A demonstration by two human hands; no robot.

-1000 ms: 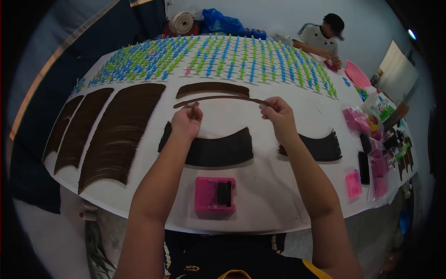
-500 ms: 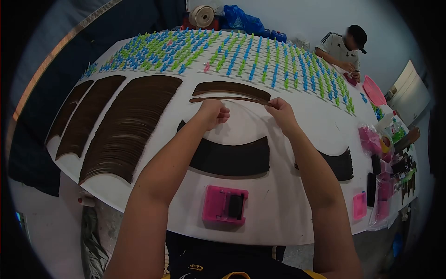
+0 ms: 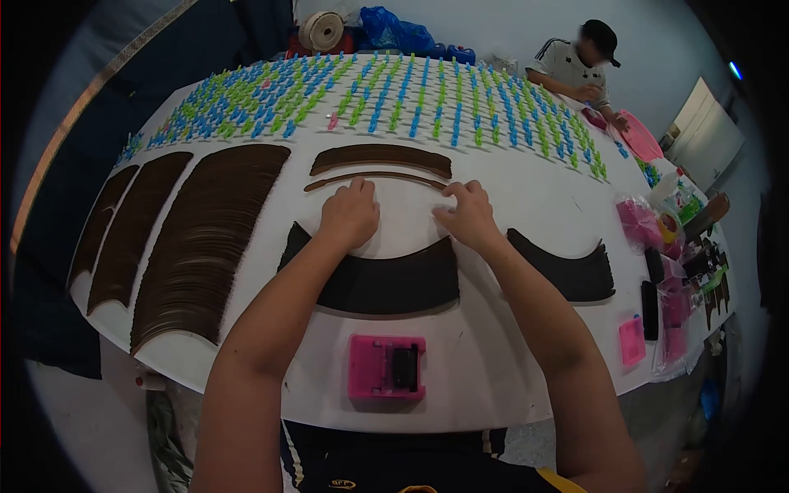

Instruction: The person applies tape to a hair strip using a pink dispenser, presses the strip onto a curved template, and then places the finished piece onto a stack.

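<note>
**Inspector:** Position of the hands?

**Assistant:** Both lie palm-down on the white table [image 3: 493,329]. The left hand [image 3: 349,215] has its fingers loosely curled, tips at the thin brown strip [image 3: 374,177]. The right hand [image 3: 468,215] is likewise curled, its fingertips at the strip's right end. Neither hand is closed around anything; whether the tips press the strip or only sit beside it, I cannot tell.

**Inspector:** Location of the strip?

**Assistant:** Flat on the table, curved, just in front of a wider brown curved stack [image 3: 380,156] and apart from it. Nearer the person, under the wrists, lies a black curved stack [image 3: 378,283].

**Inspector:** Surroundings?

**Assistant:** To the left, three long fans of brown strips [image 3: 205,238]. To the right, a second black curved stack [image 3: 567,271]. At the near edge, a pink box [image 3: 386,367] with a dark insert. Across the far half of the table, rows of blue and green clips [image 3: 394,103]. At the right edge, pink bags and assorted small items [image 3: 657,238].

**Inspector:** Others present?

**Assistant:** One person [image 3: 575,66] at the far right corner, hands on the table beside a pink tray [image 3: 639,135].
</note>
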